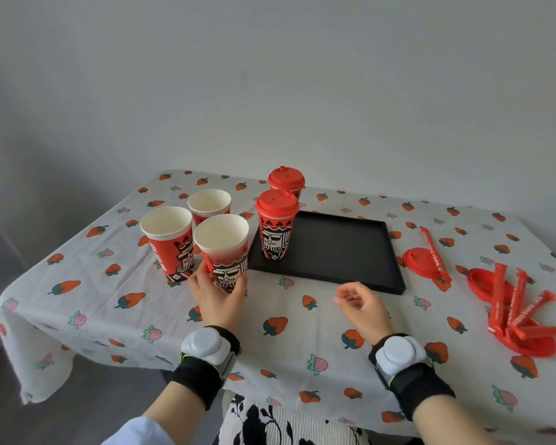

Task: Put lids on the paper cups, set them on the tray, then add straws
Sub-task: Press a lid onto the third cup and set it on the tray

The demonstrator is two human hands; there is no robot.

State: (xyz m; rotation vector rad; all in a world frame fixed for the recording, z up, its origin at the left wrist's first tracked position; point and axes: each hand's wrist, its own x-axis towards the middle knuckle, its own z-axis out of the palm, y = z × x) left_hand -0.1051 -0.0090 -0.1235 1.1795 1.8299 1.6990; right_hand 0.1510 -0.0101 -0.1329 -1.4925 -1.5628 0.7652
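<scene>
At centre-left, the left hand (pixel 217 292) has its fingers clamped round an unlidded red paper cup (pixel 223 248), steadying it for capping; the right hand (pixel 361 305) hovers empty, fingers loosely apart, probably heading for the red plastic lid (pixel 419 258) at right.

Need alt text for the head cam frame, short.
Left hand grips an unlidded paper cup beside two more open cups; right hand hovers empty. One lidded cup stands on the black tray, with red lids and straws at right.

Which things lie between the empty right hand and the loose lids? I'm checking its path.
In the head view, only strawberry tablecloth and the tray's near right corner separate the right hand from the lids.
</scene>
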